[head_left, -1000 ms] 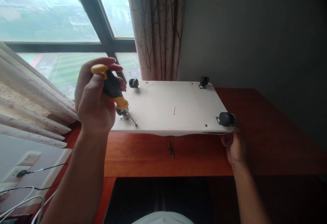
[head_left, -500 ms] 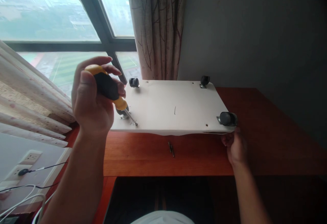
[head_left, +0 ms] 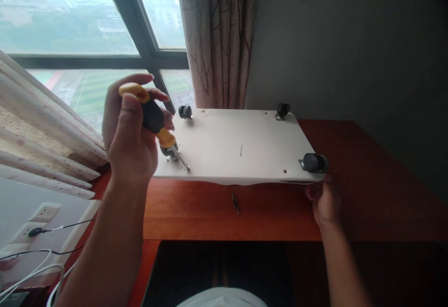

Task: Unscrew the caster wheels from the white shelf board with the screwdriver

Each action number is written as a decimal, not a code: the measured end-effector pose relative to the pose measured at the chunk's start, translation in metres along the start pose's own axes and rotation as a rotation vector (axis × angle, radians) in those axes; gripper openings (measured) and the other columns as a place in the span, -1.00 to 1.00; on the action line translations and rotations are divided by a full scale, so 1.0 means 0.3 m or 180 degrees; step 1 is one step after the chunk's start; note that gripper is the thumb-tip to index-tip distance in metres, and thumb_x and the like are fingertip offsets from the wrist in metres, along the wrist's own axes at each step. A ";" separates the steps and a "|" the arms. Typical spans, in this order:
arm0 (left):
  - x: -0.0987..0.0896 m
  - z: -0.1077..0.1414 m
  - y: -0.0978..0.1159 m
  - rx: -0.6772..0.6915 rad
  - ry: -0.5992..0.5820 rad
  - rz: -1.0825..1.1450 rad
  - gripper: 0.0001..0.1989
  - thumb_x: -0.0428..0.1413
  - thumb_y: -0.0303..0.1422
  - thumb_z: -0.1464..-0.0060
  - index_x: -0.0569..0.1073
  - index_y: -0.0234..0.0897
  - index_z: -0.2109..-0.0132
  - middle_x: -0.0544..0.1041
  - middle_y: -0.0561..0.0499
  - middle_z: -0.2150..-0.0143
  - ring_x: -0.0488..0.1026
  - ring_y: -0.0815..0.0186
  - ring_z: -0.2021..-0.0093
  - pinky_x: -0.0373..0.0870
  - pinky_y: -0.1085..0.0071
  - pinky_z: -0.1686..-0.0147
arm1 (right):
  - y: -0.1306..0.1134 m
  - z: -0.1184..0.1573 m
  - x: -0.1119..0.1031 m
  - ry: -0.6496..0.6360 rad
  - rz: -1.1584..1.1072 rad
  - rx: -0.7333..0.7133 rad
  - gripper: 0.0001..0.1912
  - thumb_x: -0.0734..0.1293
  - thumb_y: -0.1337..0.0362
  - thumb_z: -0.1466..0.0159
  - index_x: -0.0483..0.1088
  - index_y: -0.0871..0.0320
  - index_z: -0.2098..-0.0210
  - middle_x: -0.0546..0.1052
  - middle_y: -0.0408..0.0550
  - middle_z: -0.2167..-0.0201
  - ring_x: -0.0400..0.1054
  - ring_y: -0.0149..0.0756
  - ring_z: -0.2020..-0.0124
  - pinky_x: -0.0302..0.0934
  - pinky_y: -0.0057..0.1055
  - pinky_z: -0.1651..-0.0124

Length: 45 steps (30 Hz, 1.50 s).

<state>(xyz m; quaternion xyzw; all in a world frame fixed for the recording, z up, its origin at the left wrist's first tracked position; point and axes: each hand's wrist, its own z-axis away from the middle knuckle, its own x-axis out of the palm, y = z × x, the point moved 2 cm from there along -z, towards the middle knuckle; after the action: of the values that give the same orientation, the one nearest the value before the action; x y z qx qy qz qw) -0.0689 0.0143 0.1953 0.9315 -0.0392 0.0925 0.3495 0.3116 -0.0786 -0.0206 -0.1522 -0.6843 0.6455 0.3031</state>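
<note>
My left hand [head_left: 131, 129] is closed around the yellow and black handle of a screwdriver [head_left: 153, 115]. The metal shaft slants down to the right, and its tip meets a screw head [head_left: 188, 168] near the front left corner of a white board [head_left: 224, 134]. Black casters stand at the board's corners: front left [head_left: 170, 149], partly behind the screwdriver, back left [head_left: 185, 112], back right [head_left: 283, 109] and front right [head_left: 314, 162]. My right hand [head_left: 326, 199] grips the board's front right edge from below, its fingers partly hidden.
Two thin metal pieces [head_left: 235, 203], probably screws, lie on the reddish wooden table [head_left: 196, 216] before the board. Holes [head_left: 284, 171] show in the board. A curtain [head_left: 219, 41] and window stand behind; wall sockets [head_left: 45, 212] with cables are at the lower left.
My left hand has turned the screwdriver's handle slightly, with its tip still at the screw. The view has shifted a little; my right hand keeps its hold on the board.
</note>
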 end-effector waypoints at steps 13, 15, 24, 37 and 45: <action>-0.016 -0.008 0.002 0.0162 0.0065 -0.0123 -0.78 0.23 -0.31 -0.16 0.45 -0.25 0.08 0.55 0.01 0.30 0.34 0.47 0.62 0.31 0.53 0.67 | -0.011 0.004 -0.008 0.0243 0.0082 -0.0132 -0.51 0.34 -0.16 -0.21 0.30 0.15 0.51 0.32 -0.21 0.65 0.17 -0.45 0.63 -0.02 -0.46 0.59; -0.022 -0.009 -0.002 0.0036 0.0039 -0.0005 -0.68 0.14 -0.18 -0.23 0.48 -0.31 0.00 0.54 -0.07 0.29 0.39 0.41 0.57 0.34 0.48 0.63 | -0.022 0.004 -0.018 0.0465 0.0257 -0.0345 -0.48 0.26 -0.18 -0.26 0.32 0.15 0.52 0.31 -0.18 0.66 0.16 -0.43 0.64 -0.04 -0.44 0.60; -0.021 -0.010 0.005 0.0015 -0.0220 -0.0006 -0.68 0.31 -0.29 -0.06 0.45 -0.28 0.07 0.54 -0.15 0.11 0.54 0.24 0.30 0.54 0.29 0.29 | -0.155 0.152 0.099 0.0554 0.0562 -0.1692 -0.49 0.15 -0.06 -0.37 0.40 0.12 0.53 0.30 -0.12 0.63 0.12 -0.39 0.62 -0.08 -0.39 0.55; -0.029 -0.005 0.027 -0.0116 -0.0688 0.0007 -0.73 0.27 -0.26 -0.13 0.46 -0.26 0.07 0.55 -0.10 0.19 0.55 0.20 0.21 0.54 0.25 0.21 | -0.293 0.297 0.693 -0.2917 0.2695 -0.2185 -0.72 0.32 0.03 -0.33 0.47 0.13 0.23 0.50 -0.15 0.41 0.31 -0.38 0.42 0.05 -0.42 0.36; -0.044 -0.030 0.041 0.0578 -0.0113 -0.0317 -0.69 0.26 -0.20 -0.14 0.38 -0.29 0.13 0.42 0.14 0.51 0.35 0.45 0.66 0.29 0.56 0.74 | -0.250 0.337 0.872 -0.3305 0.3395 -0.2389 -0.64 0.34 -0.06 -0.29 0.42 0.09 0.13 0.53 -0.13 0.24 0.37 -0.32 0.32 0.05 -0.41 0.37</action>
<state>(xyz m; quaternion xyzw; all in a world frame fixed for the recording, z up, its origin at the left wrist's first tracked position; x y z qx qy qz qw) -0.0848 0.0111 0.2072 0.9617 0.0095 0.0617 0.2670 0.0621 -0.0109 0.1114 -0.2298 -0.7429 0.4196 -0.4682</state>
